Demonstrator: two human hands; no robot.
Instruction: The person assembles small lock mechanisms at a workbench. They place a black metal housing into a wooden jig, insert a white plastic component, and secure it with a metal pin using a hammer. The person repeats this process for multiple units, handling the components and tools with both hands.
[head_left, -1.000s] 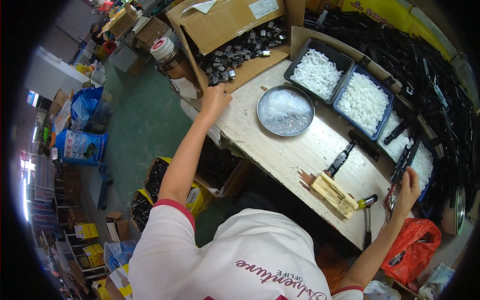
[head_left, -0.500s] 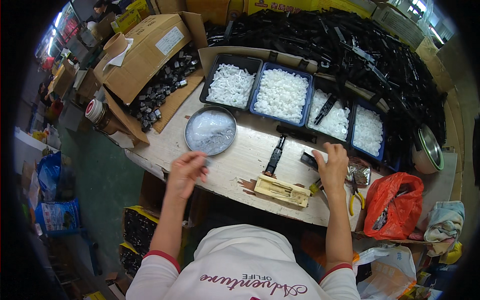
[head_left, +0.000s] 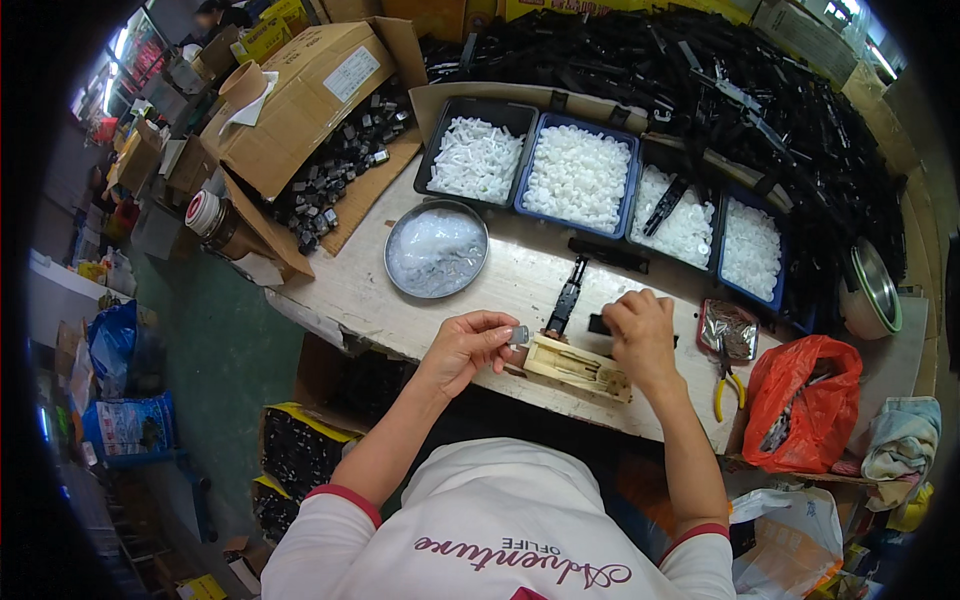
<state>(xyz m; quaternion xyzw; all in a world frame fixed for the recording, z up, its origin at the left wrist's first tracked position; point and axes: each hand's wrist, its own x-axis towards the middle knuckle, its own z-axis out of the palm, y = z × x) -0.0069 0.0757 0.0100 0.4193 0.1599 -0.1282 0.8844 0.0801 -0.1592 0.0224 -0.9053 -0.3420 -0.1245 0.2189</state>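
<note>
My left hand [head_left: 466,352] pinches a small grey block-shaped part [head_left: 519,335] between thumb and fingertips, at the left end of a cream-coloured fixture [head_left: 577,370]. Fingers bent together, my right hand [head_left: 642,338] is over the fixture's right part. A dark piece [head_left: 599,324] shows on both sides of that hand; whether the fingers grip it or something smaller is hidden. Behind the fixture, a narrow black slide-like part [head_left: 566,302] lies lengthwise on the table, its near end close to the fixture.
A round metal dish [head_left: 437,290] holds a pale, glossy mass. Bins of white plastic pieces [head_left: 577,178] line the back, before a heap of black parts [head_left: 640,70]. Yellow-handled pliers [head_left: 729,392], a tray of thin metal pieces [head_left: 727,330] and a red bag [head_left: 803,400] sit at right.
My left hand has moved right, from near the dish to the fixture's left end, with the grey part. My right hand has shifted slightly left and its fingers have closed together.
</note>
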